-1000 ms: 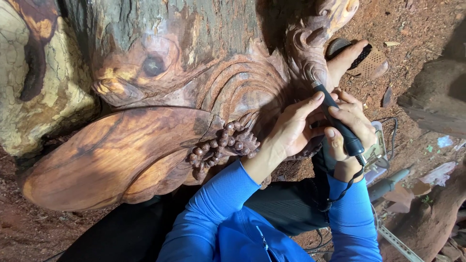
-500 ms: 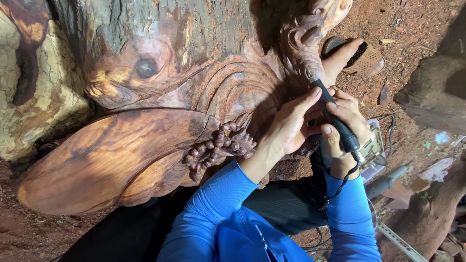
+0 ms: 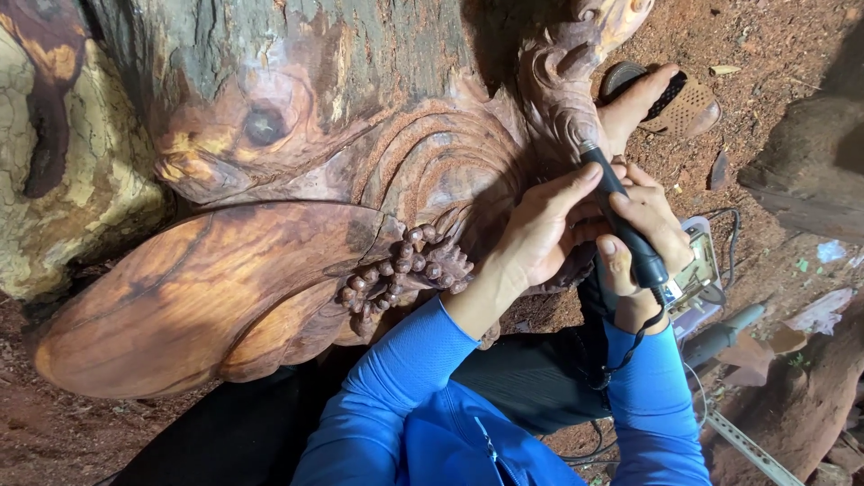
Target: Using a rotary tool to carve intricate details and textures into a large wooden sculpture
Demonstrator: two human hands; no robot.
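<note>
Right hand (image 3: 643, 229) holds closed the black tool (image 3: 623, 216), tip on the carving (image 3: 297, 180); left hand (image 3: 540, 229) steadies the tool, fingers half-curled.

Outdoor woodcarving yard, huge carved trunk (image 3: 342, 162), red dirt ground (image 3: 774, 54)

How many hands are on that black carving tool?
2. The right hand grips the black rotary tool around its lower shaft; the left hand steadies it nearer the tip, fingers resting against the carved wood sculpture. No other hands show.
</note>
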